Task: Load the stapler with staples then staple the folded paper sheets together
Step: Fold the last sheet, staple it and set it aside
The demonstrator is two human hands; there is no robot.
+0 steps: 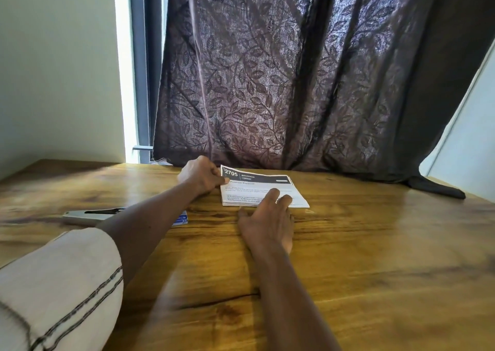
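Observation:
The folded paper sheets (pixel 257 186) lie as a small printed stack on the wooden table (pixel 375 243), close to the curtain. My left hand (pixel 201 176) pinches the stack's far left corner. My right hand (pixel 267 222) lies flat with fingers spread, its fingertips pressing on the stack's near edge. A grey metal stapler (pixel 85 215) lies on the table to the left, partly hidden behind my left forearm. A small blue-and-white staple box (pixel 180 220) peeks out from under the same forearm.
A dark leaf-patterned curtain (pixel 294 83) hangs down onto the table's far edge just behind the papers. A wall and window frame (pixel 139 69) stand at the back left. My pale sleeve (pixel 59 283) fills the lower left.

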